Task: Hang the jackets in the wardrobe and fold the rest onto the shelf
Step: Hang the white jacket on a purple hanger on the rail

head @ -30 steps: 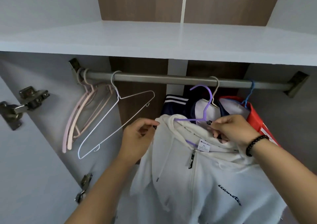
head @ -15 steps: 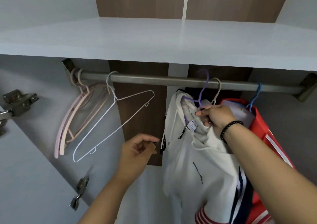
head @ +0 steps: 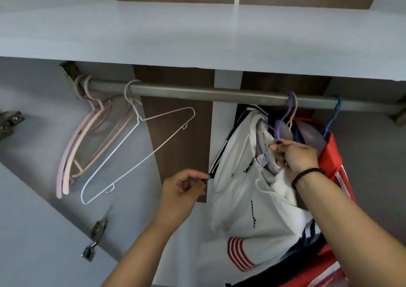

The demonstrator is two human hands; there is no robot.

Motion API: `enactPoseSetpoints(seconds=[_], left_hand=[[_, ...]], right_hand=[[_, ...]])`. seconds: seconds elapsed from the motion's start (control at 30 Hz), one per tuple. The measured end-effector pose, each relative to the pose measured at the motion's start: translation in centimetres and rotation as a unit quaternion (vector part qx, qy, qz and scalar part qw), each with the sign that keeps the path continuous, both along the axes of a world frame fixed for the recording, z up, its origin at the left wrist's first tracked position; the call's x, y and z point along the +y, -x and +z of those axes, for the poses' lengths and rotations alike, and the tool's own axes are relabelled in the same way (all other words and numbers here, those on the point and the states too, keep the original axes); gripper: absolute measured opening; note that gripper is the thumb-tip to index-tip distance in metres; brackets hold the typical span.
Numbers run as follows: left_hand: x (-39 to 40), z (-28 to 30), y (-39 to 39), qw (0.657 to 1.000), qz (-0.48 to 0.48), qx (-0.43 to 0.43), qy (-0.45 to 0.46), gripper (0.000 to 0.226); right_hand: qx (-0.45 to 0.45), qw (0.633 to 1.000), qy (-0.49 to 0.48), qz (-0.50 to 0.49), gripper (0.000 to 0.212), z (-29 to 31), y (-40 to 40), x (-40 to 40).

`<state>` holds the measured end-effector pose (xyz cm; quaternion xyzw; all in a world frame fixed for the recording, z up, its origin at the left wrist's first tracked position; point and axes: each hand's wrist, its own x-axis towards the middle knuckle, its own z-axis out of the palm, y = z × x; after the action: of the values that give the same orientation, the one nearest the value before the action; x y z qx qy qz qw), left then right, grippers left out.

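Observation:
A white zip hoodie jacket [head: 241, 187] hangs on a purple hanger [head: 285, 115] whose hook sits over the grey rail [head: 197, 92]. My right hand [head: 294, 154] grips the hanger's neck at the jacket's collar. Loosely curled, my left hand [head: 182, 192] holds nothing; its fingertips are beside the jacket's left edge, and I cannot tell whether they touch it. A dark jacket with white stripes [head: 248, 110] hangs just behind the white one. A red jacket [head: 331, 154] hangs on a blue hanger [head: 334, 117] to the right. The white shelf [head: 197, 29] lies above the rail.
A bare white wire hanger [head: 140, 150] and pink hangers [head: 72, 150] hang at the rail's left end. A door hinge [head: 94, 240] sticks out at lower left. A red-and-white striped cuff [head: 239, 253] shows below the white jacket.
The white jacket went up and right, and its purple hanger is now hooked on the rail. My left hand let go of the jacket's shoulder and hovers at its left edge.

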<state>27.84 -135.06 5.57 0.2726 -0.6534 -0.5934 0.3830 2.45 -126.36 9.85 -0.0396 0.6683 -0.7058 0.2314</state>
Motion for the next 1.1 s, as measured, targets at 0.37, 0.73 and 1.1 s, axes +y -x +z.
enactPoseSetpoints(seconds=[0.37, 0.73, 1.1], left_hand=[[1.6, -0.6, 2.0, 0.996, -0.054, -0.065, -0.031, 0.05], [2.9, -1.6, -0.8, 0.974, -0.1, -0.205, 0.016, 0.032], [6.4, -1.9, -7.0, 0.857, -0.172, -0.374, 0.309, 0.023]], right_hand=[[0.109, 0.991, -0.056, -0.05, 0.018, 0.6, 2.5, 5.7], [0.578, 0.762, -0.277, 0.093, 0.054, -3.1, -7.8, 7.9], [0.498, 0.684, -0.421, 0.327, 0.056, -8.2, -18.7, 11.6]])
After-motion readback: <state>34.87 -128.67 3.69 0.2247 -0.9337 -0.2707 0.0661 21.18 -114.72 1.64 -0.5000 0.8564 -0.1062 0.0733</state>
